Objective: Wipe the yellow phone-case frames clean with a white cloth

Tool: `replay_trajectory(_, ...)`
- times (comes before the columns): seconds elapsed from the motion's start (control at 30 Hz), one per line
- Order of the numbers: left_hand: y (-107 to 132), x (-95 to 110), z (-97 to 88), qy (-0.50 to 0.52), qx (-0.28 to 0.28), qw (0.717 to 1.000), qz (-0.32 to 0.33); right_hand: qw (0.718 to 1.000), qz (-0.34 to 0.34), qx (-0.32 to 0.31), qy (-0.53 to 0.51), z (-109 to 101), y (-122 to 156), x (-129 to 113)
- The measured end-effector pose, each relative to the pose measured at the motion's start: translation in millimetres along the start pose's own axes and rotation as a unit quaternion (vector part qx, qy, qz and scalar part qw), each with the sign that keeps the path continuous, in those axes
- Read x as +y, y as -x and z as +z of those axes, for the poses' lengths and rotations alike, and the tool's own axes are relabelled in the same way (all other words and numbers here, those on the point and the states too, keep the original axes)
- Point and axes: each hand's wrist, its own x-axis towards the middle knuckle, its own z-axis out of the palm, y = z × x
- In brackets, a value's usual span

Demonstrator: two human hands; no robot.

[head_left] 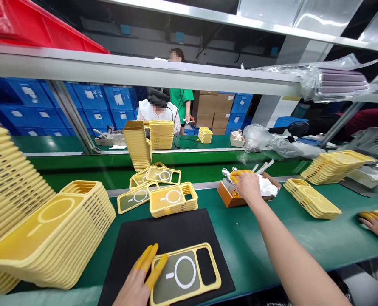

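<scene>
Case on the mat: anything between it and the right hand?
Maybe the near wall of the box, just below the right hand. Past that, nothing visible stands before the case on the mat; the stack sits off to the left.

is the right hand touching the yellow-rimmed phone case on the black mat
No, the right hand is at the orange open box, away from that phone case.

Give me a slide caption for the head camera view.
Left hand at a yellow-rimmed rectangular phone case on a flat black mat, right hand over an open orange-brown box.
</scene>
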Motion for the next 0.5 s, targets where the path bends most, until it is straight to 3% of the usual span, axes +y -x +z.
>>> replay_trajectory(0.13,4,-2,-11.9,0.072,-0.05,0.994,-0.058,0.999,0.0,-0.018,0.033,0,-8,0)
replay_trajectory(0.23,3,4,-15.9,0.116,-0.068,0.987,-0.085,1.0,0.004,-0.022,0.022,-13,8,-15)
replay_trajectory(0.33,3,6,-15.1,0.144,-0.088,0.98,-0.109,0.997,-0.031,-0.034,-0.065,-30,63,-57)
replay_trajectory(0.37,3,7,-14.7,0.15,-0.092,0.978,-0.113,0.982,-0.07,-0.041,-0.172,-35,88,-75)
replay_trajectory(0.43,3,7,-14.3,0.157,-0.097,0.976,-0.119,0.932,-0.171,-0.121,-0.295,-41,139,-114)
replay_trajectory(0.5,3,8,-14.2,0.162,-0.098,0.974,-0.121,0.935,-0.179,-0.121,-0.281,-43,178,-148)
